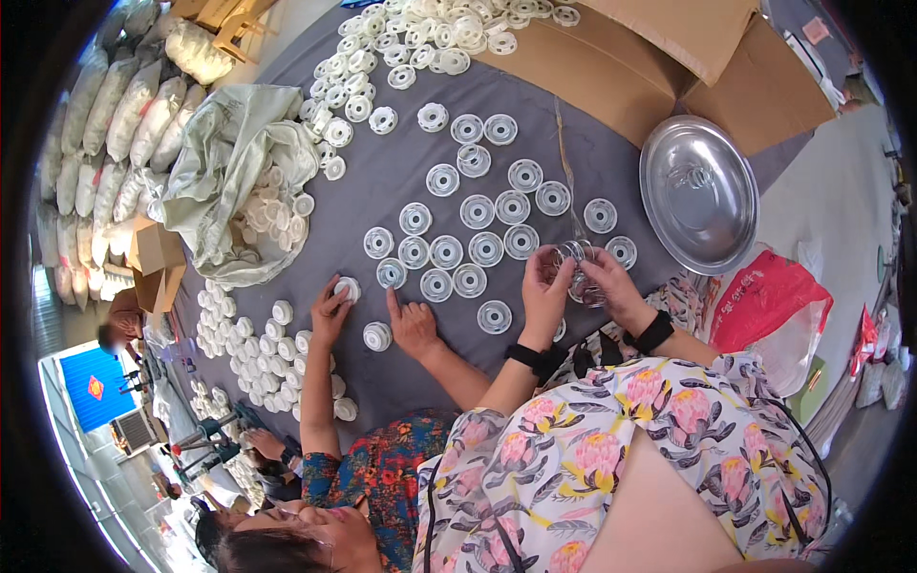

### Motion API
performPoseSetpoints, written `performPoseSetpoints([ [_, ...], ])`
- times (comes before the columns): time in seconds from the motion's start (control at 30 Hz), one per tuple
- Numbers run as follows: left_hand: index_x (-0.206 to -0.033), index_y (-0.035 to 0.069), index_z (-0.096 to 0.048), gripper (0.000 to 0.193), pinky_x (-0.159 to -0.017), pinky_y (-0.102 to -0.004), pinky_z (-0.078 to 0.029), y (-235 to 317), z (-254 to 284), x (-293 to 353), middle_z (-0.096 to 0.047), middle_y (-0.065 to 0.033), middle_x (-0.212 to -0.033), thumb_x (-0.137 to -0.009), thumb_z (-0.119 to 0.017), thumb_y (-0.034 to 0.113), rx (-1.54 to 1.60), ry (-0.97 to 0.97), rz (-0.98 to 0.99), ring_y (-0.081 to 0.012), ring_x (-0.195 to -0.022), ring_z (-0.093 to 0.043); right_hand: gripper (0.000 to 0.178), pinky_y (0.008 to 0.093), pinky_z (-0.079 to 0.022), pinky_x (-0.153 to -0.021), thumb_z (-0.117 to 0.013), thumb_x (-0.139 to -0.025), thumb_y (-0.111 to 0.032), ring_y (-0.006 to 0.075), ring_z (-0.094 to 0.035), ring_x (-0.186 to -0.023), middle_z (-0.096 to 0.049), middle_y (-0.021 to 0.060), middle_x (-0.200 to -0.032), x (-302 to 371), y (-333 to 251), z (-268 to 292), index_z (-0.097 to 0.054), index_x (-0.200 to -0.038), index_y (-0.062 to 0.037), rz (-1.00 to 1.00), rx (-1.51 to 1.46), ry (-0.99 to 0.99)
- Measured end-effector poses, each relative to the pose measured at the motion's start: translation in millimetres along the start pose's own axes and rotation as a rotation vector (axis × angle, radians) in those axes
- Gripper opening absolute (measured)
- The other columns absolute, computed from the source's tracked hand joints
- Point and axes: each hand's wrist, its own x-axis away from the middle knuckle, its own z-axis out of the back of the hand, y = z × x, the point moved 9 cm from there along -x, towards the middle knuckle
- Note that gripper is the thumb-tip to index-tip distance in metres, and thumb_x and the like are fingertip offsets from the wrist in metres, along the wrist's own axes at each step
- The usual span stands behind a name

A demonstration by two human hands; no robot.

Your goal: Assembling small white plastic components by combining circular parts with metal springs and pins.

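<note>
My left hand (pixel 543 286) and my right hand (pixel 619 289) are close together at the near edge of the table, fingers curled round a few shiny round rings (pixel 576 250). Whether these rings are metal or see-through plastic I cannot tell, and my fingers cover part of them. Many round see-through discs with white rims and dark-looking centres, such as one disc (pixel 485 249), lie flat on the grey cloth just beyond and left of my hands. Another disc (pixel 621 252) lies right beside my right hand.
At my left, a co-worker's hand (pixel 328 310) holds a white round part; their other hand (pixel 415 328) points at a disc. White parts are piled at far left and back. A metal tray (pixel 699 196), cardboard box (pixel 583 72), pale sack (pixel 234 143) and red bag (pixel 769 306) surround the discs.
</note>
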Motion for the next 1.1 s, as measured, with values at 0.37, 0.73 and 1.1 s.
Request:
performPoseSetpoints([
  [0.37, -0.111, 0.002, -0.048, 0.036, -0.064, -0.0229, -0.045, -6.5, 28.3, 13.2, -0.054, -0.0048, -0.097, -0.081, -0.062, 0.014, -0.331, 0.031, -0.128, -0.0092, -0.076, -0.053, 0.023, 0.0197, -0.039, -0.045, -0.062, -0.079, -0.022, 0.0064, -0.052, -0.055, -0.054, -0.0017, -0.069, 2.5, 21.8, -4.9, -0.056, -0.095, -0.0065, -0.069, 0.485, -0.116],
  [0.73, -0.113, -0.001, -0.049, 0.041, -0.091, -0.0391, -0.037, 102.2, 219.5, -31.4, -0.048, -0.0205, -0.115, -0.076, -0.061, 0.014, -1.403, 0.782, -0.383, -0.0334, -0.106, -0.047, 0.023, 0.0191, -0.041, -0.048, -0.062, -0.080, -0.026, 0.0062, -0.054, -0.057, -0.055, -0.0031, -0.074, 8.3, 15.1, 18.3, -0.058, -0.091, -0.0067, -0.133, 0.315, 0.024],
  [1.1, -0.115, 0.008, -0.050, 0.050, -0.086, -0.0443, -0.042, 76.4, 272.7, -62.1, -0.052, -0.0226, -0.110, -0.069, -0.068, 0.015, -1.499, 0.583, -0.218, -0.0400, -0.100, -0.051, 0.023, 0.0246, -0.045, -0.055, -0.059, -0.082, -0.031, 0.0101, -0.055, -0.068, -0.056, 0.0001, -0.077, 4.3, 23.0, 14.3, -0.055, -0.091, -0.0097, -0.253, -0.061, -0.047],
])
